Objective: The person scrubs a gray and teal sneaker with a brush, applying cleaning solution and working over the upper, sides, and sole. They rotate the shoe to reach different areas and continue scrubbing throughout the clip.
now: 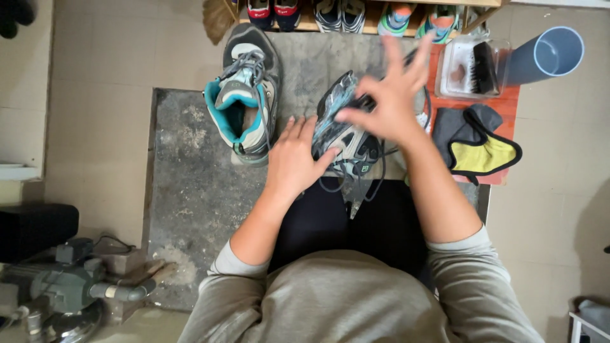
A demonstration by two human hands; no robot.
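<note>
While left hand [293,159] steadies grey shoe [346,130] | right hand [387,95] splayed open | clear tray [448,70] holds brush [483,67]

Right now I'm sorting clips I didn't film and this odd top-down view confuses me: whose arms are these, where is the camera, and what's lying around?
The camera sits on a person's head and looks straight down, so the arms are the wearer's own. The left hand rests flat against a dark shoe with loose laces. The right hand is over that shoe, fingers spread; I cannot tell if it grips anything. On the grey mat beside it stands a second shoe with teal lining. To the right lie a grey and yellow cloth, a clear tray with a brush and a blue-grey cup. More shoes line a rack at the top.
</note>
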